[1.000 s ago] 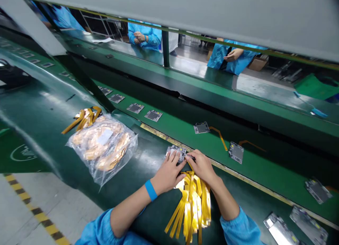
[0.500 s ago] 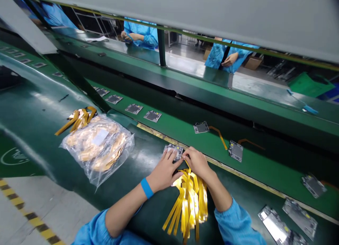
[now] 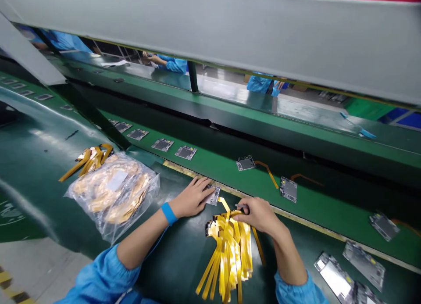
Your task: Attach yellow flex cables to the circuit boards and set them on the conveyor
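Since the prev. frame my R hand [image 3: 259, 212] has come away from the board's edge & is now at the upper R of the flex pile [image 3: 230, 247]; my L hand [image 3: 192, 198] has slid to the board's L part. R fingers closed round a slim grey tool [image 3: 242, 206], can't tell what type; a lone strip [image 3: 258, 247] pokes out below that hand, can't tell if I'm gripping it too. L fingers slightly apart, laid flat on the board [image 3: 214, 195]. Board's on the bench [image 3: 174, 251], just upper L of the pile; a flex [image 3: 225, 204] runs from its R end down onto the pile. Well L of pile: clear plastic bag [image 3: 115, 187] full of flexes, + loose bunch [image 3: 90, 159] farther off same way. Beyond pile: green belt [image 3: 217, 168] w/ more boards [image 3: 186, 152], those to pile's upper R w/ flexes on. R of pile: a few metallic boards [image 3: 335, 275]. Far beyond pile: co-workers' blue sleeves [image 3: 176, 66].
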{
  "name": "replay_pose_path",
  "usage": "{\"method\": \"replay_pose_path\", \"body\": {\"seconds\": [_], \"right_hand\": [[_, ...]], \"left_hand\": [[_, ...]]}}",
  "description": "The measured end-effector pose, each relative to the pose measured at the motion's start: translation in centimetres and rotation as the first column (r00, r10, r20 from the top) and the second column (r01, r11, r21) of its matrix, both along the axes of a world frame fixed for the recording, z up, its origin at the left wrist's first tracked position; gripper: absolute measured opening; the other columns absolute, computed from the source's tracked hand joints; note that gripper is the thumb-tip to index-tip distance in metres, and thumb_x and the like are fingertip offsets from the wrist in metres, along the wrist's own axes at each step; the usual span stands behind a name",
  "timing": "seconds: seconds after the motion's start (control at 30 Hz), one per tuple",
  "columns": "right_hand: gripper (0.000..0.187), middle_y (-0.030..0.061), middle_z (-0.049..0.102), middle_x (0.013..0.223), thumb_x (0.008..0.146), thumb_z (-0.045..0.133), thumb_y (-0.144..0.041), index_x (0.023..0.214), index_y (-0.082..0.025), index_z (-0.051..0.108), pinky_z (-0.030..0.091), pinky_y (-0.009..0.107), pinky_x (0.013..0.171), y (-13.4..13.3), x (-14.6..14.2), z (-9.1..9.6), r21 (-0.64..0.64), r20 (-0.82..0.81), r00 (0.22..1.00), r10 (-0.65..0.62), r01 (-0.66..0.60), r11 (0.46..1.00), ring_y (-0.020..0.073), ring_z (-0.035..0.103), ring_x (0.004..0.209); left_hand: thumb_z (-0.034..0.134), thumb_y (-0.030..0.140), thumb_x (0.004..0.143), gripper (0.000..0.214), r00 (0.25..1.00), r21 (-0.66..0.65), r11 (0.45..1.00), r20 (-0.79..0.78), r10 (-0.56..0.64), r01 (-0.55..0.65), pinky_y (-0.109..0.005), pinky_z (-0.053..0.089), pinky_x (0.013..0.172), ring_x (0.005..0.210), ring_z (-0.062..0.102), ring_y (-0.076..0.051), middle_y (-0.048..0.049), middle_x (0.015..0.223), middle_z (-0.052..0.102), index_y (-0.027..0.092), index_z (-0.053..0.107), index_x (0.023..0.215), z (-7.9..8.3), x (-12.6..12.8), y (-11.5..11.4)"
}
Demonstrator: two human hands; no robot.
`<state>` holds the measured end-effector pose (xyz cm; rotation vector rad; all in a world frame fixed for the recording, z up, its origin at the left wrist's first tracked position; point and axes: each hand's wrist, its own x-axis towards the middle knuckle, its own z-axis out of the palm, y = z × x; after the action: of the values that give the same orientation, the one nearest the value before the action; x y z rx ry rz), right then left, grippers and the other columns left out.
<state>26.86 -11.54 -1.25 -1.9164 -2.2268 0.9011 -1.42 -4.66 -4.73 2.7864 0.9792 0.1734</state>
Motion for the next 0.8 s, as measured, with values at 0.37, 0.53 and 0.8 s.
{"method": "replay_pose_path", "body": {"seconds": [0.37,0.53,0.8], "right_hand": [[0.014,-0.0047,0.076,0.076,0.072,0.087,-0.024,0.076,-0.026,0.074,0.029,0.025,0.06,-0.2,-0.9,-2.1,-0.028,-0.063,0.995,0.078,-0.08,0.996,0.0161,0.068,0.073],[0.004,-0.0011,0.077,0.078,0.08,0.081,-0.025,0.078,-0.026,0.077,0.032,0.026,0.062,-0.3,-0.2,-1.7,-0.001,-0.072,0.994,0.078,-0.078,0.997,0.0188,0.07,0.077],[0.01,-0.0009,0.08,0.083,0.083,0.075,-0.022,0.079,-0.029,0.081,0.036,0.027,0.066,-0.5,0.3,-0.7,0.019,-0.137,0.99,0.033,-0.03,0.999,0.0205,0.071,0.08]], "left_hand": [[0.063,0.022,0.082,0.056,0.967,-0.012,0.981,-0.169,-0.192,0.193,-0.04,0.052,0.095,0.112,0.061,-0.029,-0.0128,0.127,0.065,0.022,0.06,0.138,3.0,0.7,4.5],[0.056,0.028,0.093,0.058,0.986,0.096,0.988,-0.104,0.131,-0.121,-0.046,0.043,0.113,0.132,0.053,-0.03,-0.0145,0.146,0.057,0.021,0.049,0.15,4.4,2.8,8.5],[0.059,0.026,0.086,0.065,0.932,0.028,0.97,-0.274,0.238,-0.24,-0.053,0.04,0.116,0.145,0.045,-0.038,-0.0212,0.156,0.049,0.014,0.051,0.149,3.0,0.4,15.5]]}}
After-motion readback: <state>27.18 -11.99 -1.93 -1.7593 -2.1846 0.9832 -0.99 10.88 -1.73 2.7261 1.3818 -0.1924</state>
